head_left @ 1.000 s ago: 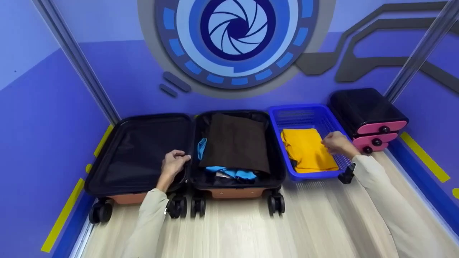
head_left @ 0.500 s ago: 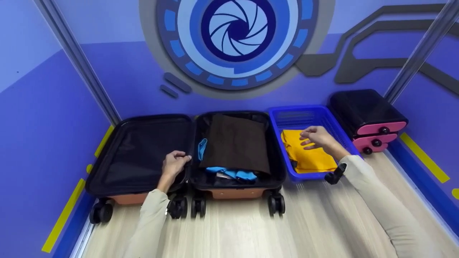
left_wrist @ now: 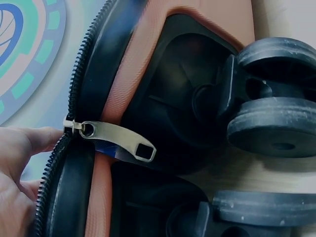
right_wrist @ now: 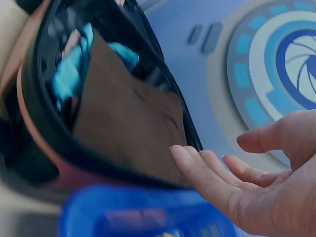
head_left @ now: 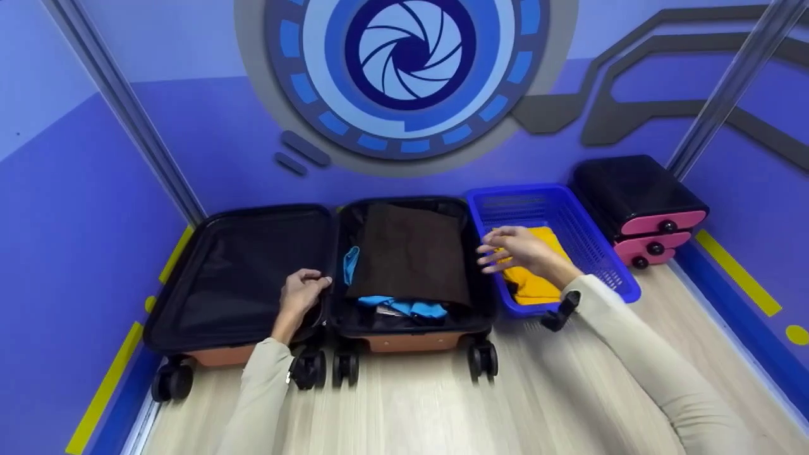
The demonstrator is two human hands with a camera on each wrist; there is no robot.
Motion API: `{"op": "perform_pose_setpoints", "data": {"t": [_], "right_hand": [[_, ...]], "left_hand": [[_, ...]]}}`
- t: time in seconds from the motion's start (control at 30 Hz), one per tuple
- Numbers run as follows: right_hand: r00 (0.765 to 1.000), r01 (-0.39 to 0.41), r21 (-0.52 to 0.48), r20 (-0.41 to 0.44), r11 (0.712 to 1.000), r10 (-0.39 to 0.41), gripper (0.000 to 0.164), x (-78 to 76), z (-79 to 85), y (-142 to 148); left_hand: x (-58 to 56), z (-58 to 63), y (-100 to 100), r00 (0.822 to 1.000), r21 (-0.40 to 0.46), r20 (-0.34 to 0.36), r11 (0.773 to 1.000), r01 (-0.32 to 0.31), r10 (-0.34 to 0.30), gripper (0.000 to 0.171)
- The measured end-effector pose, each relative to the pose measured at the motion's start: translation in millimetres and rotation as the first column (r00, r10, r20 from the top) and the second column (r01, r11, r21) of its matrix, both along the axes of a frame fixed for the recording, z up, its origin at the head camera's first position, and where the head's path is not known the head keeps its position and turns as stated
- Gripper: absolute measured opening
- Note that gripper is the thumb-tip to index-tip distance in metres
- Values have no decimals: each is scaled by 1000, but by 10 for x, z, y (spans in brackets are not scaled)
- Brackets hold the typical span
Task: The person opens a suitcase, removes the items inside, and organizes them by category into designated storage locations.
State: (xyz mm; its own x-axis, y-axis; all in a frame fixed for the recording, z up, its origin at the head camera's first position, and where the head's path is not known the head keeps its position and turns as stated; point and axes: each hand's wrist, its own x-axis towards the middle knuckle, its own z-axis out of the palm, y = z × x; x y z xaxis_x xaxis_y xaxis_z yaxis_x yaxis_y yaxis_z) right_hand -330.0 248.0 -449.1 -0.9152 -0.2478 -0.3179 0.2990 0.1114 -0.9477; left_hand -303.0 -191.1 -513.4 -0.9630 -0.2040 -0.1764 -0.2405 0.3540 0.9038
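An orange suitcase lies spread in two halves with black linings. My left hand (head_left: pixel 298 297) rests, fingers loosely bent, at the inner edge of its left half (head_left: pixel 253 265). In the left wrist view its fingertips touch the zipper edge (left_wrist: pixel 54 163) beside a metal zipper pull (left_wrist: pixel 121 138). The right half (head_left: pixel 414 325) holds a folded brown cloth (head_left: pixel 411 253) over bright blue cloth (head_left: pixel 385 303). My right hand (head_left: pixel 521 249), fingers spread and holding nothing, hovers over the left side of a blue basket (head_left: pixel 594 253), partly hiding the folded yellow cloth (head_left: pixel 537 291) in it.
A black case (head_left: pixel 632 186) with pink drawer fronts (head_left: pixel 663 221) stands right of the basket. Suitcase wheels (head_left: pixel 483 360) stick out toward me over the pale wood surface (head_left: pixel 417 404). Blue printed walls (head_left: pixel 215 139) close off the back and sides.
My right hand has moved left from the basket's right side to its left rim, and its fingers have spread. The yellow cloth stays in the basket. My left hand keeps its place.
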Motion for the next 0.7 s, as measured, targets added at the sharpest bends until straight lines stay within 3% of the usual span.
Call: {"op": "perform_pose_setpoints", "data": {"t": [0.13,0.23,0.4,0.5,0.6,0.7], "right_hand": [[999,-29,-16,39,999,30,22,27,-44,-188],[997,-68,106,49,992,63,22,45,-96,-337],[992,-118,368,-1,922,127,38,97,-145,-555],[989,-126,447,-11,885,146,47,73,-177,-612],[989,-134,464,12,876,145,47,23,-260,-611],[992,-125,443,41,888,119,45,-3,-380,-573]], "left_hand": [[0,10,-2,1000,1,-2,1000,0,0,36],[23,18,-37,1000,2,6,1000,0,0,37],[65,28,-105,1000,24,19,1000,1,-1,38],[62,32,-87,1000,27,10,1000,5,-5,38],[35,17,-34,1000,22,0,1000,8,-8,38],[6,-4,38,1000,12,0,1000,15,-15,39]]}}
